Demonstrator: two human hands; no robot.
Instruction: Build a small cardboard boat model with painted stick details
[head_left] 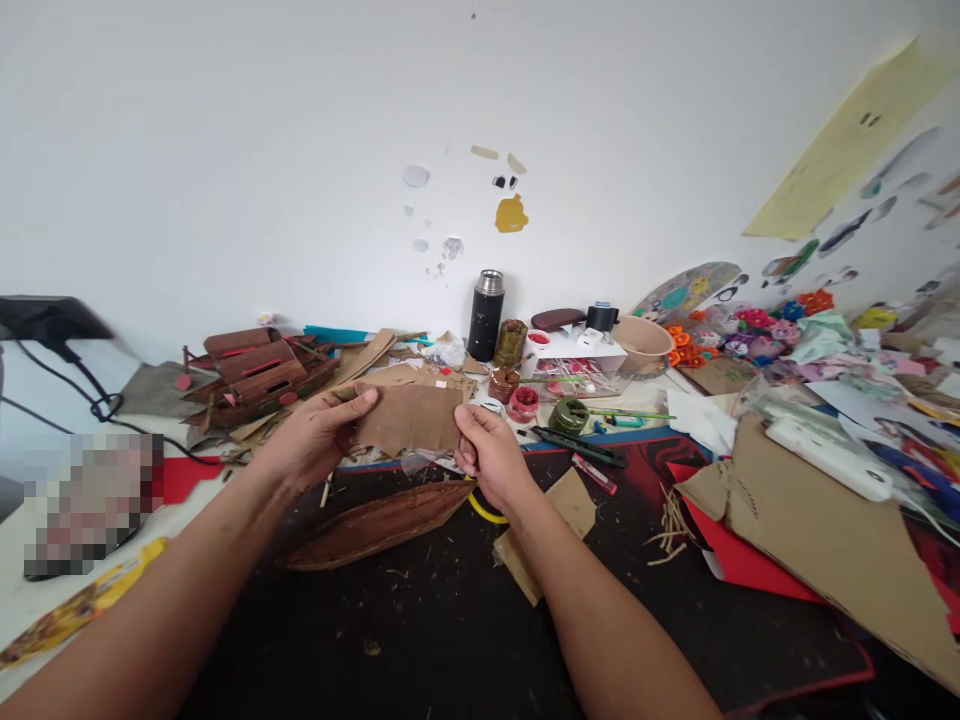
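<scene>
A rectangular piece of brown cardboard [409,418] is held up between my two hands, above the far part of the black mat. My left hand [322,430] pinches its left end, thumb in front. At the right edge, my right hand [484,450] grips it with thumb and bent fingers. Below the piece lies a long, pointed, brown boat-shaped hull [382,525] on the mat, its right tip near my right hand. A yellow ring-shaped thing [486,508], partly hidden by my right wrist, shows beside that tip.
Brown model boats [262,370] stand at the back left among cardboard scraps. A black flask [487,318], an open green paint jar [568,415], a red paint jar [523,404] and a black cutter [581,446] are behind the mat [450,640]. Large cardboard [817,530] lies at right.
</scene>
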